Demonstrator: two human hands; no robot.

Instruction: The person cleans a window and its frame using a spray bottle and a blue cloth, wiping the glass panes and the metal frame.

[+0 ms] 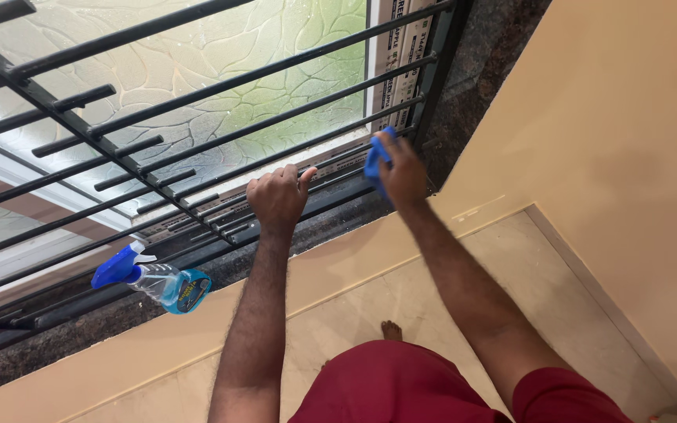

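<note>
Near the middle of the frame, the left hand [277, 199] is curling its fingers around 1 of the lower dark metal bars of the window grille [197, 102], clenched on it with the thumb sticking out to the right. To its right, in the upper right centre, the right hand [403, 174] is grasping a crumpled blue cleaning cloth [373, 160] and pressing it against the grille bars close to the dark vertical frame post; the cloth is showing at the left edge of the hand, bunched under the fingers.

In the lower left of the frame, a clear plastic spray bottle with a blue trigger head [154, 278] is lying on its side on the dark speckled stone window sill [56, 345], just below the bars and well apart from both hands. Behind the grille, frosted patterned glass [221, 47] is filling the upper part of the frame. At the bottom, the person's dark red clothing [401, 388] is showing above a pale tiled floor [526, 282], beside a beige wall [628, 141].
</note>
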